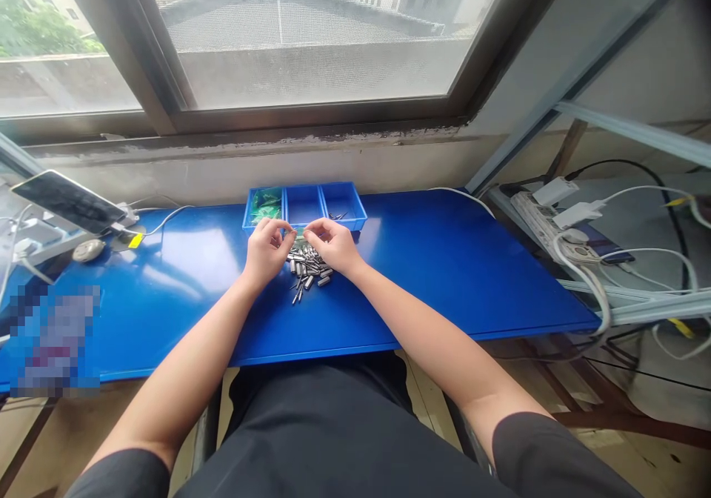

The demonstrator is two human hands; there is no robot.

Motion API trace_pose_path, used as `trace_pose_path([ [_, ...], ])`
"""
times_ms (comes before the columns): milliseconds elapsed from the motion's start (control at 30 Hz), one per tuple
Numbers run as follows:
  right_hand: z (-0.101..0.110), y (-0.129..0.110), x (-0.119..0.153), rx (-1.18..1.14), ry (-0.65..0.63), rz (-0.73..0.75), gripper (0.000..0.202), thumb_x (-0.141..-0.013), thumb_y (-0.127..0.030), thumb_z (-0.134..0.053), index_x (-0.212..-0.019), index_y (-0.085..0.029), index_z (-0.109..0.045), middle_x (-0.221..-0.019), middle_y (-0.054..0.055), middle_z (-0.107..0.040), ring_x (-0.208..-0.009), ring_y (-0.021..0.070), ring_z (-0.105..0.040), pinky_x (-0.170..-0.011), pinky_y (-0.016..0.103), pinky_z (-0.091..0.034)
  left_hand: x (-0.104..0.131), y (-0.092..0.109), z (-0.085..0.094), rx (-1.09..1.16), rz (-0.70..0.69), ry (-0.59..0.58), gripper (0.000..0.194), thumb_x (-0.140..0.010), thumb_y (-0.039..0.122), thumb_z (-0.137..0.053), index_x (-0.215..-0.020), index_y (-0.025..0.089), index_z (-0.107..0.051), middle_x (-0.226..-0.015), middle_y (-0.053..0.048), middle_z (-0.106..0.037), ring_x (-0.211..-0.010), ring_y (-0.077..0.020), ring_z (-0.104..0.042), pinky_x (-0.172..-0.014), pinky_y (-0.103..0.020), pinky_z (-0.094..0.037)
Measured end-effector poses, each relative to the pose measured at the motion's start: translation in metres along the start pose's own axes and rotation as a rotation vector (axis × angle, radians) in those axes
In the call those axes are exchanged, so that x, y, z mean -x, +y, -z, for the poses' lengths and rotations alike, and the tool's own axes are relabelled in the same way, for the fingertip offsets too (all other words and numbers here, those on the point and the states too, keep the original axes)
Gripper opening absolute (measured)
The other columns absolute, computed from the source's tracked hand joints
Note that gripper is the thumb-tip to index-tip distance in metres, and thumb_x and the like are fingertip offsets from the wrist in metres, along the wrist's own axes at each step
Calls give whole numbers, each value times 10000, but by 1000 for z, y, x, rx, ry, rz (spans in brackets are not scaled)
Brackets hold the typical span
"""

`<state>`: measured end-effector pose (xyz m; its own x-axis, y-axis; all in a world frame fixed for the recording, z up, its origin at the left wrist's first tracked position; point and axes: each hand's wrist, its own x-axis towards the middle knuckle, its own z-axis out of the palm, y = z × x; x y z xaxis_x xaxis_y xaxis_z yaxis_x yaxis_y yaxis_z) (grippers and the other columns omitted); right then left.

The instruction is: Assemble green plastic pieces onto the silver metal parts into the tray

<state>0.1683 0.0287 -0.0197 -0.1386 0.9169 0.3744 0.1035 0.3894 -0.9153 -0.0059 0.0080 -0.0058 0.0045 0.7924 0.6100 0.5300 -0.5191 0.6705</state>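
My left hand and my right hand face each other above the table, each with thumb and forefinger pinched together. Between them stretches a small see-through, green-tinted plastic bag, gripped at both sides. Just below lies a loose pile of small shiny metal parts, some thick and cylindrical, others thin and pin-like. Right behind the hands stands a blue three-part bin. Its left compartment contains green plastic bags; a few thin dark metal pieces lie in the right one.
The blue table runs along a wall under a window. At the left are a propped phone, cables and a round pale object. A power strip with white plugs sits on the metal frame at right.
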Motion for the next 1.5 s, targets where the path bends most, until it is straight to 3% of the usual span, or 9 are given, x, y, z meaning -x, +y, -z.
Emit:
trace_pose_path([
  [133,5,-4,-1,105,67,69,192,-801,-397,-692,-825,-214,-744,-799,28,-661,-737,156,-596,-648,292,-480,1,-1,0,37,59,-50,122,-879,337,-668,-873,215,-668,-574,64,-440,-516,-98,-401,-568,-247,-371],
  [300,7,-3,-1,42,59,-9,256,-814,-473,-705,-865,-225,-745,-531,-60,-481,-506,104,-422,-537,275,-386,3,0,-1,44,131,-69,183,-897,397,-651,-933,218,-659,-543,61,-536,-485,-106,-477,-555,-250,-386],
  [500,3,-5,-2,-71,55,5,265,-801,-466,-720,-878,-213,-734,-786,26,-728,-732,171,-671,-688,316,-512,3,-4,1,93,187,-92,265,-933,453,-590,-972,201,-664,-601,20,-654,-518,-138,-616,-575,-260,-472],
  [600,3,-6,-3,-69,79,25,279,-797,-484,-727,-856,-211,-729,-853,41,-740,-810,185,-686,-708,318,-523,3,-4,2,153,171,-101,339,-973,484,-508,-1037,191,-666,-764,-26,-737,-625,-153,-692,-602,-261,-512],
  [700,3,-5,-4,-92,81,12,310,-789,-513,-730,-829,-206,-704,-858,44,-729,-807,182,-677,-709,321,-532,3,-1,3,142,148,-61,357,-987,479,-479,-1017,188,-684,-778,-29,-735,-675,-154,-699,-619,-257,-520],
  [833,1,2,-5,-150,48,13,338,-757,-499,-760,-895,-213,-644,-888,48,-718,-817,186,-681,-702,326,-540,2,2,2,237,142,-1,251,-904,375,-625,-1069,187,-626,-878,-30,-724,-687,-140,-701,-647,-259,-539],
  [967,0,6,-6,-226,34,13,398,-757,-488,-772,-966,-236,-545,-839,15,-711,-762,166,-677,-706,322,-544,2,1,-1,244,149,-11,391,-854,286,-671,-1227,205,-588,-820,5,-691,-626,-116,-647,-618,-248,-517],
  [1233,1,7,-7,-234,47,-18,441,-747,-455,-782,-1095,-230,-629,-859,27,-737,-781,179,-692,-746,349,-571,1,-1,-1,91,100,-18,138,-882,299,-612,-865,182,-684,-820,-30,-700,-674,-127,-610,-613,-249,-478],
  [1500,1,10,-7,-134,53,-37,287,-753,-447,-761,-892,-200,-711,-894,59,-751,-809,192,-696,-726,342,-569,2,-4,-2,103,146,-38,104,-883,269,-607,-908,192,-672,-568,48,-545,-511,-103,-523,-529,-232,-398],
])
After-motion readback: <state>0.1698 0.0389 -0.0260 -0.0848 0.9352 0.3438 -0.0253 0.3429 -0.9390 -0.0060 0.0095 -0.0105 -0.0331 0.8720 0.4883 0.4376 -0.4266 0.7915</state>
